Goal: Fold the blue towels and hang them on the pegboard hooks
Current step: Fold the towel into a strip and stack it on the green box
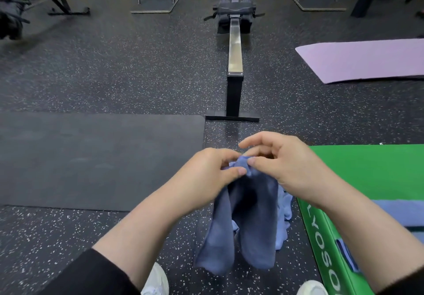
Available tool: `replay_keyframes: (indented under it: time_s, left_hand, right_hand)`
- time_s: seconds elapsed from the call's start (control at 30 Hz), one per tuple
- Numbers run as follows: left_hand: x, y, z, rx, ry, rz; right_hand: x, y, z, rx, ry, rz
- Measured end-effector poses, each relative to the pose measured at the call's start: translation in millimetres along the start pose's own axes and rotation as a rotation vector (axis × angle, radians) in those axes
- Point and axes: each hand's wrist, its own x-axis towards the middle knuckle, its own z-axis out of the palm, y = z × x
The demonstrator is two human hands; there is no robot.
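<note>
A blue towel [247, 221] hangs in front of me above the speckled floor, draped in two long folds. My left hand [211, 170] pinches its top edge between thumb and fingers. My right hand [282, 164] pinches the same bunched top edge just to the right, its index finger raised. A lighter blue towel [284, 212] shows behind the hanging one, partly hidden. Another blue towel [399, 212] lies flat on the green box [367, 175] at the right. No pegboard is in view.
A rowing machine [235, 49] runs away from me straight ahead. A black mat [96, 159] lies on the floor to the left and a purple mat [367, 58] at the far right. Equipment stands line the back wall. My white shoes [158, 281] show at the bottom.
</note>
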Motion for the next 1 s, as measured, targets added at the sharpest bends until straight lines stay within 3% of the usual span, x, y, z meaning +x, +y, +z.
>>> replay_keyframes:
  time_s: [0.13, 0.3, 0.37, 0.43, 0.57, 0.63, 0.77, 1.0]
  left_hand:
    - [1.8, -7.4, -0.8, 0.003, 0.128, -0.078]
    - [4.5, -16.7, -8.8, 0.0, 0.321, -0.202]
    - [4.2, -19.0, -11.8, 0.065, 0.371, -0.229]
    - [3.1, -17.5, -13.1, 0.111, 0.35, -0.18]
    - [-2.0, -4.4, -2.5, 0.082, 0.071, -0.026]
    - [-1.6, -2.5, 3.9, 0.069, 0.064, -0.02]
    - [3.4, -6.4, 2.7, 0.051, 0.164, -0.07]
    - [9.0, -20.4, -16.9, -0.009, 0.448, -0.262]
  right_hand:
    - [2.0, 6.2, 0.5, -0.041, 0.057, -0.037]
    - [1.3, 17.1, -3.7, -0.32, -0.034, 0.036]
    - [1.7, 18.5, -3.5, -0.31, 0.01, 0.005]
    - [2.4, 16.7, -3.5, -0.277, 0.062, -0.048]
    - [1.9, 11.0, -0.7, -0.241, 0.019, -0.102]
    - [1.5, 10.3, 0.9, -0.232, -0.004, -0.097]
    - [2.6, 12.3, -2.6, -0.234, 0.049, -0.081]
    - [-2.1, 10.2, -15.0, -0.452, -0.019, 0.117]
